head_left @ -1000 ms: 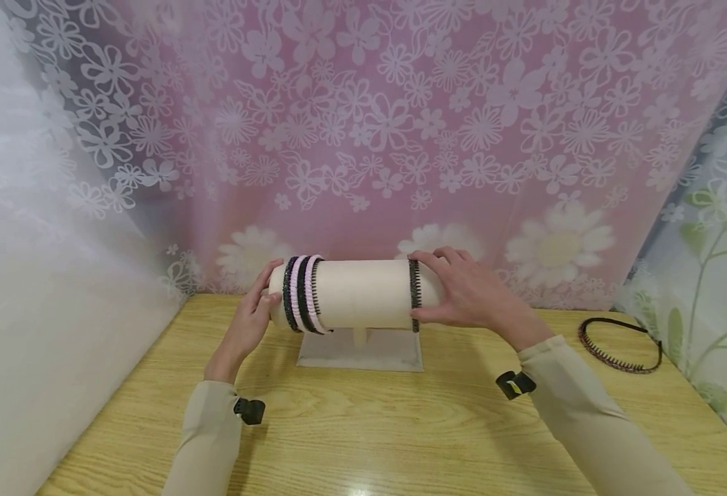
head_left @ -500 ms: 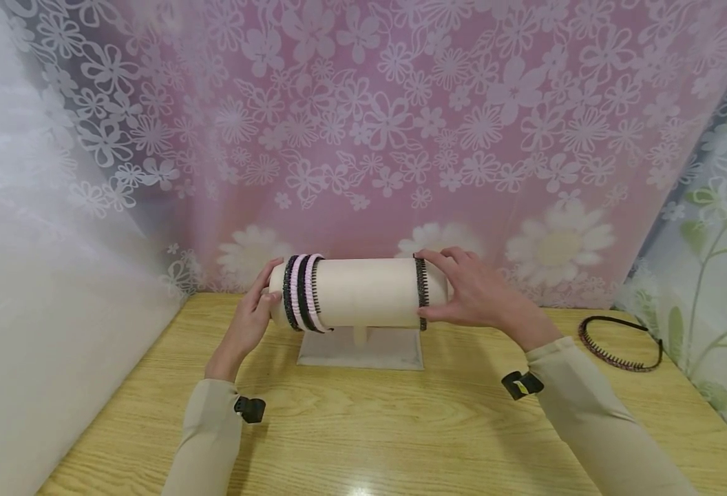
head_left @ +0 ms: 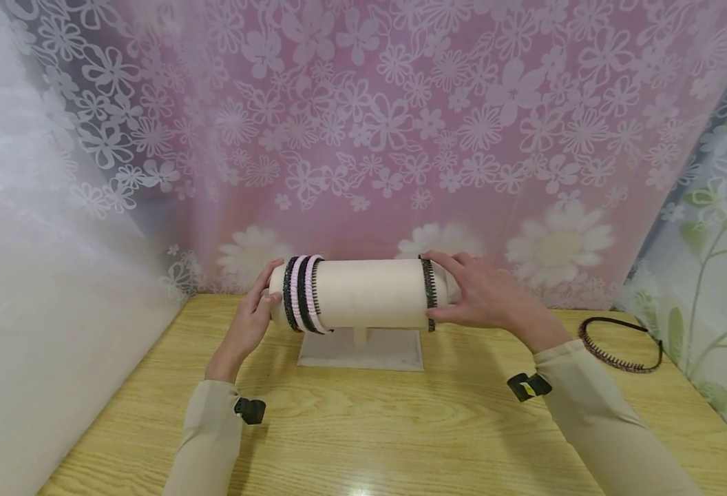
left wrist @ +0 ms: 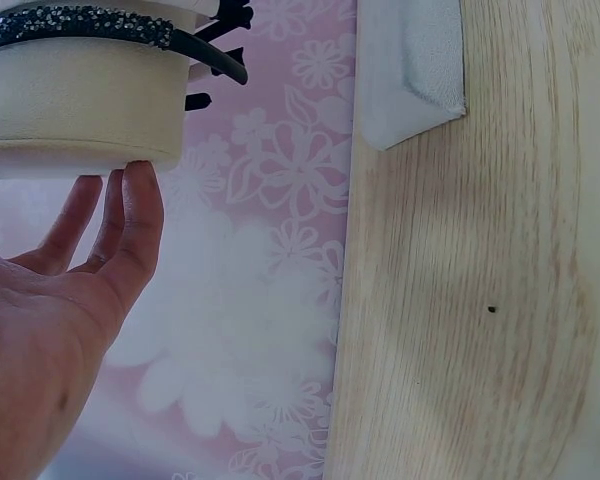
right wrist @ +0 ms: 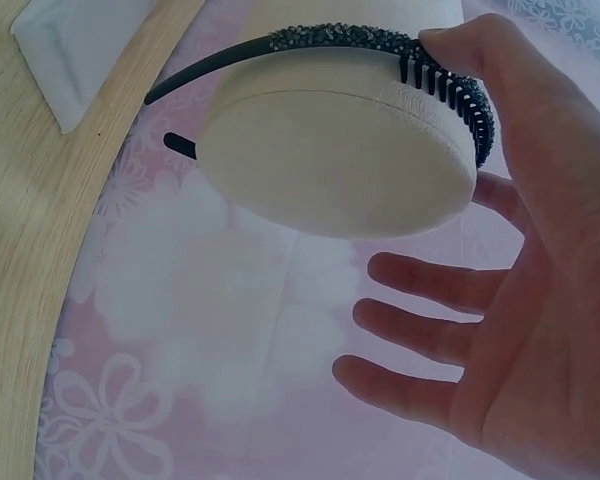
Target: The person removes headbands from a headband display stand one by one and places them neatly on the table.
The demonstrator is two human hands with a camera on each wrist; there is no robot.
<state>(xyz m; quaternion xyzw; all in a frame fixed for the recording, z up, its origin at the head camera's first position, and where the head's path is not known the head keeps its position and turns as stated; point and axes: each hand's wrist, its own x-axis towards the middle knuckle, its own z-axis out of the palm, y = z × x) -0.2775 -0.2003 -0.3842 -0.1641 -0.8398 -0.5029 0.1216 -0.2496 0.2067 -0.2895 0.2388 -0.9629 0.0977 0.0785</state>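
A cream padded roll [head_left: 370, 293] lies level on a post over a pale base [head_left: 363, 357]. My left hand [head_left: 246, 331] grips its left end, fingertips against the rim in the left wrist view. Several black and pink headbands [head_left: 303, 293] sit side by side near that end. Close to the roll's right end is a black toothed headband with glittery stones [right wrist: 345, 38], worn over the roll with its tips hanging free. My right hand [head_left: 487, 296] pinches this headband between thumb and index finger, while its other fingers stay spread past the roll's end.
Another toothed headband [head_left: 588, 344] lies on the wooden table [head_left: 339, 427] at the right. A pink flowered curtain [head_left: 351, 165] hangs right behind the table, with white sheeting [head_left: 47, 241] on the left and leaf-patterned sheeting [head_left: 717, 275] on the right.
The right hand has slid its glittery headband a short way to the right along the roll, toward the end. The left hand and the roll have stayed in place.
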